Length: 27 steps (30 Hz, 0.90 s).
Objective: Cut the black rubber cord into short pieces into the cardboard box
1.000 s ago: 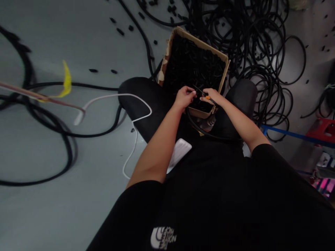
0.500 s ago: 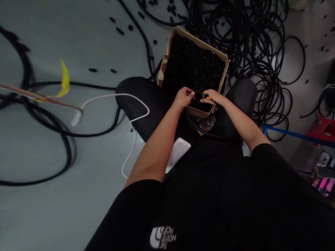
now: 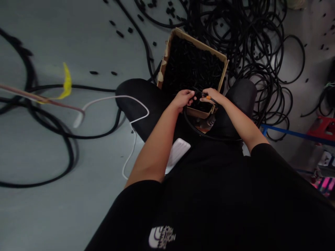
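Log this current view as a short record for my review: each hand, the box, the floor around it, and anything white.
Left hand: pinching a black tube
Right hand: gripping a tool with an orange part; its type is unclear
Box: cardboard, holding many short black pieces
Floor: tangled hoses, scattered bits
White: flat device, cord
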### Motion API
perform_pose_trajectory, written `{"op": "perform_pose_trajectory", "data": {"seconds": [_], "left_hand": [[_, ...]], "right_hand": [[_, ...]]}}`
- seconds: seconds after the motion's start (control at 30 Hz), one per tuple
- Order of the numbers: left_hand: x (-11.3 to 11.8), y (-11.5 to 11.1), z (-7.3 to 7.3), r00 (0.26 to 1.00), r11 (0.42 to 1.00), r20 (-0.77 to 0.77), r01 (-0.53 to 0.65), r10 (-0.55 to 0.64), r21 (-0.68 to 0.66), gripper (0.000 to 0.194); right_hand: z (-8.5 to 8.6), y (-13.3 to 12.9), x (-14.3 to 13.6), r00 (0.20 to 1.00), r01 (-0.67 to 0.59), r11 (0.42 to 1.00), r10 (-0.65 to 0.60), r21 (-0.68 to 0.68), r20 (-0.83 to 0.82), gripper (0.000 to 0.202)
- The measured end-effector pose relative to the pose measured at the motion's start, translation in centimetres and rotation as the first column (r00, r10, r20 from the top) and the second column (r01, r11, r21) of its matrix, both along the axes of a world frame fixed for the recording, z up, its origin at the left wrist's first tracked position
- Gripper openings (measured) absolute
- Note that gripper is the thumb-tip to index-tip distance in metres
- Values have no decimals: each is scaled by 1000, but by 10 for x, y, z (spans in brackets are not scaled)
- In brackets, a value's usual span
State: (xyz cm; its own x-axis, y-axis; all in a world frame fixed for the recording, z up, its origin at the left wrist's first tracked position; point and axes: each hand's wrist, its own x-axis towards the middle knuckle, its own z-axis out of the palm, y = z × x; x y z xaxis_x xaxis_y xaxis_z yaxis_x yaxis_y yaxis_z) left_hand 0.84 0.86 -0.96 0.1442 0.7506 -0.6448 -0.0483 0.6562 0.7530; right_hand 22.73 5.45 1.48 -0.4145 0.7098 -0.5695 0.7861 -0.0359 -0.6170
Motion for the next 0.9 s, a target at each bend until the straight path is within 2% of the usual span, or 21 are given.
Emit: {"op": "perform_pose_trajectory", "data": {"seconds": [0.1, 0.27, 0.4, 0.57, 0.73, 0.8, 0.9], "left_hand": [[0, -1, 2, 1000, 999, 0, -29, 29, -12, 30], [-3, -3, 6, 999, 999, 28, -36, 35, 21, 23], [-6, -4, 6, 999, 998, 35, -28, 26, 55, 22], [-8, -3, 4, 997, 995, 39, -68, 65, 67, 24], [-11, 2, -6, 980, 977, 55, -197, 193, 79, 42], [-12, 3, -11, 970, 969, 71, -237, 232, 65, 44], [-11, 2, -16, 969, 973, 114, -224, 217, 50, 33]], "right_hand": [[-2, -4, 1, 999, 39, 999, -40, -26, -34, 28], [-19, -3, 7, 959, 52, 965, -120, -257, -257, 30], [-35, 2, 15, 915, -3, 968, -99, -252, -391, 35], [-38, 6, 26, 918, -60, 969, -40, -239, -395, 40], [-32, 5, 34, 924, -67, 964, -38, -259, -380, 41], [-34, 3, 35, 928, -30, 965, -69, -259, -366, 41], [-45, 1, 31, 917, 68, 966, -158, -248, -366, 46]]}}
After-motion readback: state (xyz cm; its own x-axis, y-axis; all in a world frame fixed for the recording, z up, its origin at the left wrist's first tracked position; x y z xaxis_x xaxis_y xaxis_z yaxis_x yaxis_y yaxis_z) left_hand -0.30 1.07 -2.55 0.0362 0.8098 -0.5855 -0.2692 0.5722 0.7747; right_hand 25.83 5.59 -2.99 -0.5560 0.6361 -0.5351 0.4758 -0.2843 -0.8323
